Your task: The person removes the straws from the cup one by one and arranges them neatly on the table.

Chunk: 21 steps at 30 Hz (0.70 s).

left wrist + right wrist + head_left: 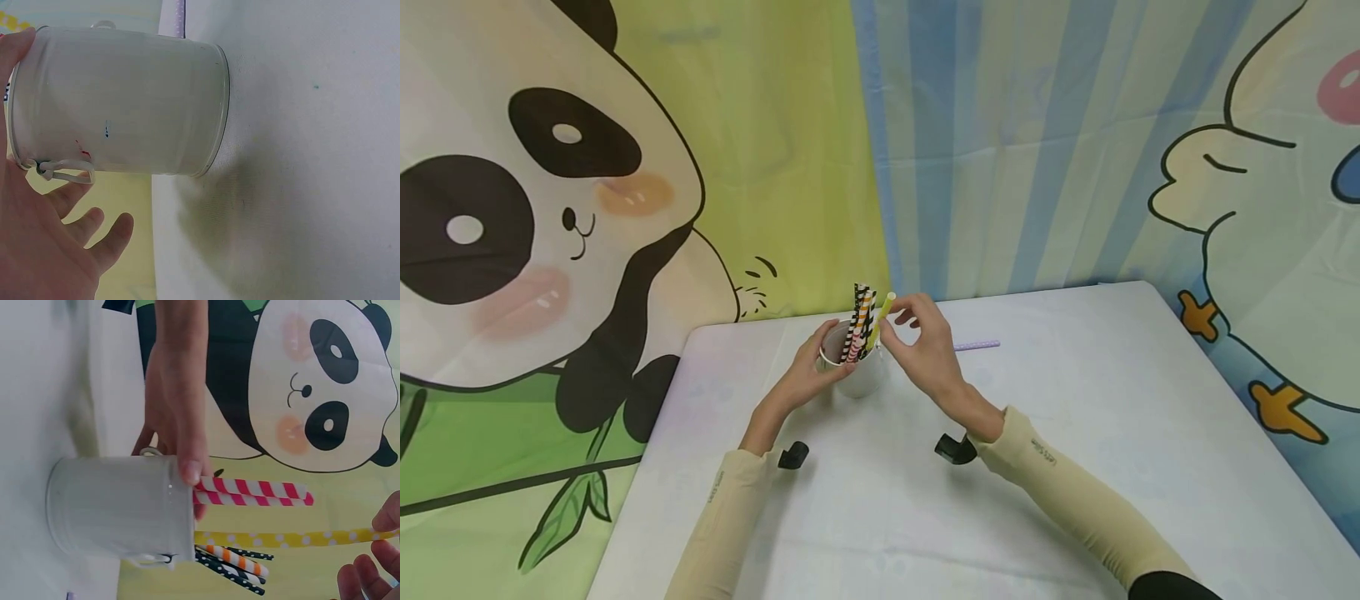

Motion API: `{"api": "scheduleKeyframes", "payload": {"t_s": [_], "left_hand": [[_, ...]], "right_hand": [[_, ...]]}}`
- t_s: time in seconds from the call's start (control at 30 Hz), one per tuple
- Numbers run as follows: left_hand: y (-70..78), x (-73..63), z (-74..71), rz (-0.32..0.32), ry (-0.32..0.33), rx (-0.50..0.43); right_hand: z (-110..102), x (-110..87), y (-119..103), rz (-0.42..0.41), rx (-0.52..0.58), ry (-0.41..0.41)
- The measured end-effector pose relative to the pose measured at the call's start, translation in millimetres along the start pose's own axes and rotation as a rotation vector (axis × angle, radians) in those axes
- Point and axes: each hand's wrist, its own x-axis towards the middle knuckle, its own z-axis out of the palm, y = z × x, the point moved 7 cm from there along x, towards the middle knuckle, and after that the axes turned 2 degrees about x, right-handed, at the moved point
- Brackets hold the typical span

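A small white metal bucket [862, 383] with wire handle loops stands near the table's back edge. My left hand [805, 375] holds it at the rim, thumb on the near side; in the left wrist view several fingers spread away beneath the handle loop [65, 172]. My right hand [931, 350] pinches the upper end of a yellow straw with white dots [281, 539], whose lower end is inside the bucket. Pink-and-white striped straws [256, 487] lean by my left thumb. Black dotted and orange-striped straws [240, 561] stand on the bucket's other side.
A lilac straw [977, 345] lies on the white table [880, 517], right of my right hand. Behind the table hangs a printed cloth [790, 167] with a panda and a white cartoon figure. Black mounts [956, 448] stick out at both wrists.
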Motion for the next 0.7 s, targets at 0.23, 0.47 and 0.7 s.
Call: {"api": "scheduleKeyframes", "payload": {"t_s": [0.23,0.47,0.7], "left_hand": [[0.8,0.6,0.0,0.015,0.007,-0.007],[1.4,0.6,-0.3,0.021,0.006,-0.007],[1.6,0.0,-0.4,0.013,0.006,0.000]], "right_hand": [[-12.3,3.2,-8.2,-0.006,0.029,0.036],[-24.8,5.3,-16.0,-0.027,0.063,0.076],[-27.6,4.8,-12.9,-0.040,0.023,0.052]]}}
